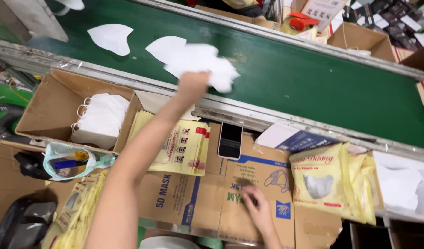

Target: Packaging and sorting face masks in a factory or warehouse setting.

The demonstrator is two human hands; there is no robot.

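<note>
My left hand [192, 85] has its grip pinching a bunch of white masks [200, 64] over the green belt [304, 78], two loose masks [111, 38] beyond it unpicked, while my right hand [258, 210] lies spread on the flattened carton [256, 184].

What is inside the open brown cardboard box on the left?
The brown cardboard box holds a stack of white face masks with ear loops; whatever lies beneath them is covered.

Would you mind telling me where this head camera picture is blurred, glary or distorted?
Head view: the left hand and the white masks it grips over the green belt are motion-blurred; the right hand on the flattened cardboard box is softer still; glare streaks the belt's metal rail; the wide lens bows the belt's edges.
</note>
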